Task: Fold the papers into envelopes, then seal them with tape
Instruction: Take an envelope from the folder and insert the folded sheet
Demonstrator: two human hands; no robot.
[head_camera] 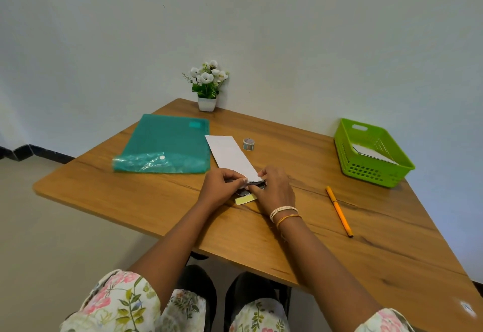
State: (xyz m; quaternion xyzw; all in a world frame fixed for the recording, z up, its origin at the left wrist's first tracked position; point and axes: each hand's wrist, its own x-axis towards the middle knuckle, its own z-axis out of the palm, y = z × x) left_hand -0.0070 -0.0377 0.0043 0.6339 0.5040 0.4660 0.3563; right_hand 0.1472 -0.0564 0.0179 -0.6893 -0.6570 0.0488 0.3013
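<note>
A long white folded paper (231, 155) lies on the wooden table (146, 201), running away from me. My left hand (222, 187) and my right hand (274, 190) pinch its near end together, where a small dark printed piece with a pale yellow strip (245, 198) shows under my fingers. What exactly each hand grips there is partly hidden. A small roll of tape (248, 144) stands just right of the paper's far end.
A teal plastic folder (167, 143) lies left of the paper. A green basket (371, 152) with white papers inside sits at the right. An orange pen (339, 211) lies right of my right wrist. A potted white flower (207, 85) stands at the wall.
</note>
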